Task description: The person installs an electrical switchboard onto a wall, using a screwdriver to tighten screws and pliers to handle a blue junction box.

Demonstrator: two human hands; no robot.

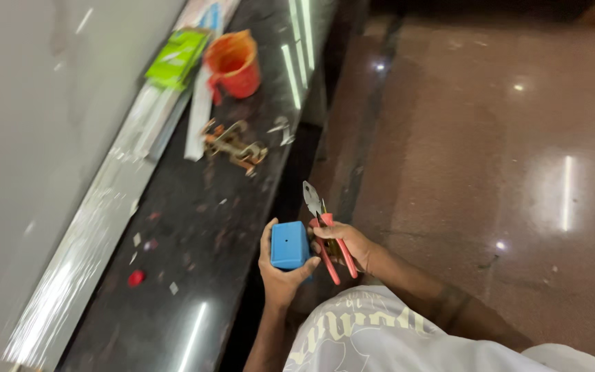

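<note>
Lower centre of frame: my left hand (278, 274) gripped the small blue box (290, 244); right hand (347, 242) closed round red-handled pliers (324, 231), tips up. Best kept box steady, pliers close beside it.

One blue box (290, 244), one pair of pliers (325, 231), one orange cup (233, 64)

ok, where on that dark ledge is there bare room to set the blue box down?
Barest patch: dark ledge left of the left hand holding the blue box, past the red cap and small scraps. Crowded farther up: orange cup, green packet, white strips, metal fitting. Right hand holds pliers.
</note>
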